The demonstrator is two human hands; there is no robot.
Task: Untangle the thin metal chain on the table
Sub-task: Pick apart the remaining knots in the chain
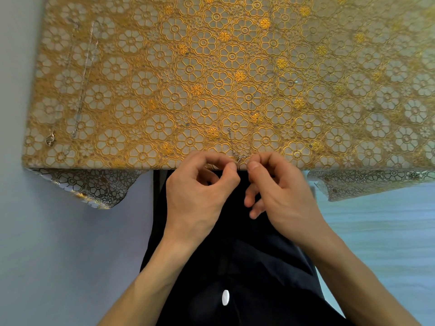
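A thin silver chain lies on the gold floral tablecloth, its knotted part at the table's near edge. My left hand pinches the knot from the left between thumb and forefinger. My right hand pinches it from the right, the fingertips of both hands almost touching. One loose end with a small ring runs up the cloth from the knot. A fainter strand of chain trails away to the upper right, ending in a small clasp.
Two straight chains lie along the left side of the table, one with a clasp near the front left corner. The cloth hangs over the near edge on both sides. My dark lap is below the hands.
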